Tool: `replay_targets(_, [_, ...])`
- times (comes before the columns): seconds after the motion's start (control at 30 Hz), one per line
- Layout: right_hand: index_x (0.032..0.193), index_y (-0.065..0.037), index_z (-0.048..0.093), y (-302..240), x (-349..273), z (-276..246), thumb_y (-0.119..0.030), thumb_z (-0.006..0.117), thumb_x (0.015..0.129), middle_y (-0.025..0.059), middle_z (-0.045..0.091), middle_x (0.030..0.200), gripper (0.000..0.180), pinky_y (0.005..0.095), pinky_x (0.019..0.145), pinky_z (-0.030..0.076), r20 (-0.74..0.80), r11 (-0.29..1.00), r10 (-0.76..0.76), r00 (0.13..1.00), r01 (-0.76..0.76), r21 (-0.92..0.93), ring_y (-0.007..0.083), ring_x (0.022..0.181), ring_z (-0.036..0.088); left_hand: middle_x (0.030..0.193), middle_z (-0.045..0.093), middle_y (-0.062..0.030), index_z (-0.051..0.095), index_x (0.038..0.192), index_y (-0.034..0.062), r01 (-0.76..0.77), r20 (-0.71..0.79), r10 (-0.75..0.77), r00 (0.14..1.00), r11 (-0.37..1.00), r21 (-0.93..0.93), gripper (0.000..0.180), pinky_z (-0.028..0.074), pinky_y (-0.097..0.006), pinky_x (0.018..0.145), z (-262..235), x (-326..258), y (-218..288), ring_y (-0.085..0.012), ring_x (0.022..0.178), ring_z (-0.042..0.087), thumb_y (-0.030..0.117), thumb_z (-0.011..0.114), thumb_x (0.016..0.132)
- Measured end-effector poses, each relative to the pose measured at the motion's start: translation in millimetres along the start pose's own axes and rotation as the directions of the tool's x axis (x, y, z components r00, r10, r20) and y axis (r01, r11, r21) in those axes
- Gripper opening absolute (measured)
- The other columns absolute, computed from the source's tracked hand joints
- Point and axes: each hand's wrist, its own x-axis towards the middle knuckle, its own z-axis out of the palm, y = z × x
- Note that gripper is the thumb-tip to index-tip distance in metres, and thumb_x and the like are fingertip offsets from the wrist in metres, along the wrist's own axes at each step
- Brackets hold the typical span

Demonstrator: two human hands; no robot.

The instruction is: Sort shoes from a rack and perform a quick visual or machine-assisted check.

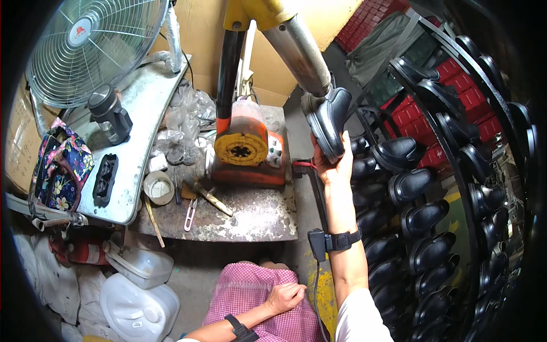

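My right hand (337,169) is raised with its fingers around a black leather shoe (329,122), gripping it by the lower end. The shoe's upper end meets the mouth of a slanted metal tube (299,54), which comes down from a yellow fitting; whether they touch I cannot tell. Low in the view, my left hand (286,298) lies on the pink checked cloth (245,285) over my lap, its fingers curled in and nothing showing in them. To the left of the shoe stands an orange machine (245,148) with a round yellow face.
A worn bench (250,219) carries a brush (212,200), pink-handled snips (190,215) and a white cup (159,188). Racks of black shoes (424,216) fill the right side. At left are a fan (94,48), a flask (109,114) and a flowered bag (62,171); plastic containers (139,310) sit below.
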Motion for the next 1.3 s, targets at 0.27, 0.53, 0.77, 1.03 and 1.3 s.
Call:
replay_targets(0.27, [0.107, 0.001, 0.057, 1, -4, 1, -0.038, 0.055, 0.086, 0.0168, 0.063, 0.098, 0.044, 0.0367, 0.056, 0.059, -0.179, 0.991, -0.064, 0.982, 0.040, -0.131, 0.0321, 0.090, 0.062, 0.071, 0.065, -0.0099, 0.064, 0.080, 0.0000, -0.003, -0.008, 0.003, 1.000, 1.000, -0.005, 0.012, 0.051, -0.030, 0.055, -3, 1, 2, -0.0221, 0.062, 0.064, 0.008, 0.055, 0.082])
replay_targets(0.53, [0.125, 0.011, 0.042, 0, -34, 5, -0.024, 0.076, 0.069, 0.0182, 0.058, 0.114, 0.074, 0.0301, 0.089, 0.043, 0.242, -0.060, -0.561, 0.792, 0.252, -0.966, 0.0218, 0.100, 0.058, 0.071, 0.065, -0.0089, 0.064, 0.079, -0.0001, -0.006, -0.030, 0.005, 1.000, 1.000, -0.023, 0.012, 0.052, -0.030, 0.056, -2, 1, 0, -0.0207, 0.063, 0.064, 0.006, 0.055, 0.081])
replay_targets(0.77, [0.127, 0.003, 0.044, -17, -30, 58, -0.040, 0.076, 0.065, 0.0250, 0.054, 0.118, 0.082, 0.0353, 0.093, 0.042, 0.266, -0.402, -0.553, 0.790, 0.027, -0.915, 0.0315, 0.109, 0.055, 0.071, 0.066, -0.0092, 0.065, 0.078, -0.0003, 0.017, -0.016, -0.017, 1.000, 1.000, -0.020, 0.013, 0.052, -0.030, 0.057, -3, 2, 0, -0.0212, 0.063, 0.065, 0.007, 0.055, 0.082])
replay_targets(1.03, [0.127, 0.002, 0.045, -25, -13, 80, -0.046, 0.074, 0.064, 0.0248, 0.053, 0.119, 0.084, 0.0381, 0.094, 0.040, 0.287, -0.472, -0.560, 0.777, -0.014, -0.882, 0.0338, 0.111, 0.053, 0.075, 0.065, -0.0099, 0.063, 0.079, 0.0006, 0.026, -0.014, -0.026, 1.000, 1.000, -0.013, 0.011, 0.052, -0.030, 0.058, -5, 2, 3, -0.0225, 0.065, 0.064, 0.009, 0.056, 0.080])
replay_targets(1.3, [0.124, 0.009, 0.044, -33, -60, 16, -0.034, 0.077, 0.067, 0.0234, 0.059, 0.110, 0.079, 0.0323, 0.086, 0.046, 0.357, -0.254, -0.497, 0.791, 0.261, -0.931, 0.0265, 0.098, 0.061, 0.074, 0.065, -0.0107, 0.062, 0.077, -0.0009, 0.020, -0.045, -0.021, 0.999, 1.000, -0.019, 0.012, 0.052, -0.031, 0.057, 0, -2, 2, -0.0231, 0.063, 0.064, 0.008, 0.056, 0.080])
